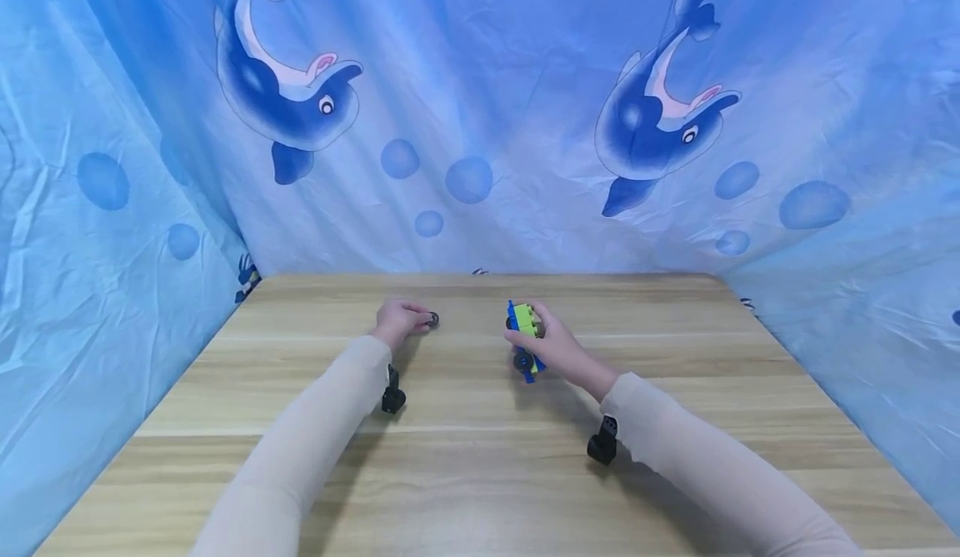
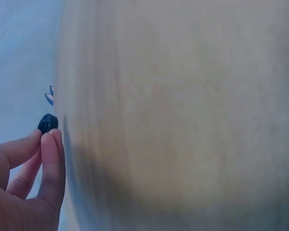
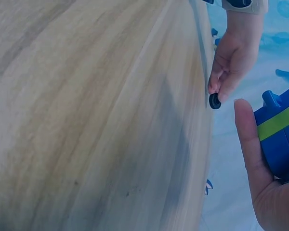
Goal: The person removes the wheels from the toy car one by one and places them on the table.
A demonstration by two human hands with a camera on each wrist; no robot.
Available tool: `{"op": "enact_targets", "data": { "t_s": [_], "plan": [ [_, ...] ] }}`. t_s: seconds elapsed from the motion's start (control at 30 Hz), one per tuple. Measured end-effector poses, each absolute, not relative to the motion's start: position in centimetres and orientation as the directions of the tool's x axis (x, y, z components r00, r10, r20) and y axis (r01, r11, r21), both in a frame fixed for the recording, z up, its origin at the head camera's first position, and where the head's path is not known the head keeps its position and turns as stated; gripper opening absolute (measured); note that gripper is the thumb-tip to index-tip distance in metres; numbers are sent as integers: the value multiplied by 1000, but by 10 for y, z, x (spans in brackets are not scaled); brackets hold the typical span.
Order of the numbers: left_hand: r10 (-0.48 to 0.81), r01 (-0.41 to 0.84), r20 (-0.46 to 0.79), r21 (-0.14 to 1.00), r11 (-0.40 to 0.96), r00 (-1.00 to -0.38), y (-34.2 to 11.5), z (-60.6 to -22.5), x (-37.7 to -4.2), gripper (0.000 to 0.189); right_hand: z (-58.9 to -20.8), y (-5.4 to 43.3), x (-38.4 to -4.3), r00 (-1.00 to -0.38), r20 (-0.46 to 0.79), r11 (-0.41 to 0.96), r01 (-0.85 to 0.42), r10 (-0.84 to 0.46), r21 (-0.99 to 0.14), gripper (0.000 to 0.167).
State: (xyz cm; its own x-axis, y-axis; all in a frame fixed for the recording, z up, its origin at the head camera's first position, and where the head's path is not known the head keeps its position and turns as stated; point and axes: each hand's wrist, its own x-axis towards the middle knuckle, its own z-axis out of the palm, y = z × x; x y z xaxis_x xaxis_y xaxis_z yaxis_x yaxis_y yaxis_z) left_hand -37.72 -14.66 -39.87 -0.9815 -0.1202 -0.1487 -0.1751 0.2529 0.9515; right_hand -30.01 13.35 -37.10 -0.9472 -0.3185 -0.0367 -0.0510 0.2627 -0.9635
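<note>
Between the thumb and fingertips of my left hand [image 1: 401,321] a small black toy wheel [image 2: 48,123] is pinched. The head view shows the wheel at the far middle of the table, left of my other hand. My right hand [image 1: 553,342] grips a blue and lime-green toy car [image 1: 525,328] built of bricks, with a black wheel [image 1: 523,363] at its near end. Part of the car is hidden behind my fingers. In the right wrist view, the car's blue side with a green stripe [image 3: 278,121] shows beside my thumb.
Both hands are over the wooden table [image 1: 465,457], whose far edge meets a blue curtain [image 1: 525,232] printed with dolphins. The curtain also runs along the left and right sides. A black wrist camera [image 1: 393,392] hangs under the left sleeve, another [image 1: 603,442] under the right.
</note>
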Motion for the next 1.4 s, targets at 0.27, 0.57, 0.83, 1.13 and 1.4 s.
{"op": "enact_targets", "data": {
  "t_s": [0.27,0.57,0.83,1.13,1.4],
  "plan": [
    [-163,-204,-168,948,243,-972,-153,-411,-378,26,-378,130,-298,-947,-29,276,-64,-320,-959,63],
    [-158,-213,-179,949,233,-971,-155,-409,-381,30,-379,128,-297,-941,-16,276,-83,-338,-958,65],
    [-138,-212,-183,947,241,-973,-162,-400,-373,33,-377,126,-299,-951,-2,230,-72,-308,-970,59],
    [-142,-208,-171,929,306,-975,-166,-390,-369,34,-375,126,-301,-961,36,211,-97,-275,-973,50],
    [-70,-177,-162,926,334,-984,-157,-378,-367,35,-370,126,-299,-954,32,233,-105,-298,-967,43]
  ]
}}
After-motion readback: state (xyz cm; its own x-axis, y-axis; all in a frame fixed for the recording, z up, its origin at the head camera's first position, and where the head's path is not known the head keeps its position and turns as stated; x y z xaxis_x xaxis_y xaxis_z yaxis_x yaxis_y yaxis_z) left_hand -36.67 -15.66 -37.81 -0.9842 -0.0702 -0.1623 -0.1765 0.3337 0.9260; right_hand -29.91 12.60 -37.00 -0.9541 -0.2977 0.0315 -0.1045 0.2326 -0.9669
